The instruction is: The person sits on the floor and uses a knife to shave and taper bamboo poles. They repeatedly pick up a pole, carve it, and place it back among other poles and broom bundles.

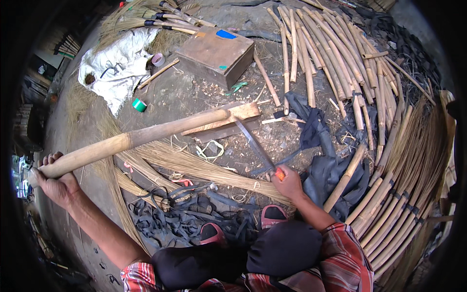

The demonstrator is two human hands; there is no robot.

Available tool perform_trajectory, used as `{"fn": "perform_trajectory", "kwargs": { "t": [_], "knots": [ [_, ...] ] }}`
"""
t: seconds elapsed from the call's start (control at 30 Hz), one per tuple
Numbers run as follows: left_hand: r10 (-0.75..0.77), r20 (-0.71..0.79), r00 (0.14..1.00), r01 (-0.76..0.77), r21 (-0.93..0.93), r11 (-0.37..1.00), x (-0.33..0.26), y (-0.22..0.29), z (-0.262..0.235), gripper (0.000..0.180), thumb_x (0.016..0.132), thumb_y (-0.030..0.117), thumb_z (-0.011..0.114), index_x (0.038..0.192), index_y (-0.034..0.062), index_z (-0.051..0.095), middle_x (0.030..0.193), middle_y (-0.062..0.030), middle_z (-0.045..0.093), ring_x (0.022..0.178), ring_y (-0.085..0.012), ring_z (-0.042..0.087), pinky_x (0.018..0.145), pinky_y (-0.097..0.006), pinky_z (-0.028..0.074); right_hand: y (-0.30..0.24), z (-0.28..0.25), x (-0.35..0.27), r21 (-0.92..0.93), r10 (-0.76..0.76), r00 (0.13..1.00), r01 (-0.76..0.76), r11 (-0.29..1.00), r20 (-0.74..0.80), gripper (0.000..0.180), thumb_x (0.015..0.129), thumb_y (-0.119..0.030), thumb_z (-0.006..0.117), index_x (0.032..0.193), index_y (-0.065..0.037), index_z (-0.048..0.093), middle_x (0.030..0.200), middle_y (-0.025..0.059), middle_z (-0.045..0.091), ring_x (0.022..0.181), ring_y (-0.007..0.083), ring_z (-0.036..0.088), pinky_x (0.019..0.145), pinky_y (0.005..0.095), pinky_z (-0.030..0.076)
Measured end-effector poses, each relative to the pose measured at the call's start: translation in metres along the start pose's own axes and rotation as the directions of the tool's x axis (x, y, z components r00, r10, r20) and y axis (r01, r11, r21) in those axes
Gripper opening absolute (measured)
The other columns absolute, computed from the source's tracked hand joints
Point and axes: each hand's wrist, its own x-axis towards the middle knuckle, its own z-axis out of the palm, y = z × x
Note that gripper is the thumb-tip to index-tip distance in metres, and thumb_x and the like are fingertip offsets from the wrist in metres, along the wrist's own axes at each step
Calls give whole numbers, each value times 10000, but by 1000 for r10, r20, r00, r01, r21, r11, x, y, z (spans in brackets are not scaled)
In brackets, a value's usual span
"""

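A thick bamboo pole slants across the middle, from the lower left up to a wooden block. My left hand is closed round the pole's near left end. The pole's far end lies over the block, whose pale top looks worn. In my right hand is a long-bladed knife, gripped by its orange handle. Its blade points up and left, and its tip is beside the pole's far end at the block. Whether the blade touches the pole, I cannot tell.
A brown wooden box stands beyond the block. Many bamboo sticks and bound brooms lie along the right. Broom fibres and black rubber strips lie before my feet. Left are a white sack and a green tape roll.
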Motion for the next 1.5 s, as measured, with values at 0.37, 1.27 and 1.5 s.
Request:
{"fn": "perform_trajectory", "kwargs": {
  "t": [0.37,1.27,1.5],
  "knots": [
    [17,201,979,-10,-35,999,-26,15,31,407,1101,468,460,1029,67,451,836,-60,408,723,-177,445,726,-340,460,-108,15,65,170,-142,977,169,971,-161,314,996,-317,645,1006,-4,645,743,223,673,730,431,696,656,478,517],
    [-38,478,877,206,-305,930,-35,39,36,842,565,854,788,839,113,495,606,46,471,477,-76,487,501,-224,438,-102,49,118,31,-261,965,261,965,0,364,1014,-378,620,974,-18,658,829,280,703,778,475,700,707,548,530],
    [-2,478,878,180,-327,928,-46,43,51,623,651,652,793,792,124,494,587,47,486,441,-75,498,462,-207,453,-99,44,123,-96,-107,994,108,990,15,350,1011,-386,634,947,-42,648,777,257,696,722,444,706,652,523,521]
  ]
}}
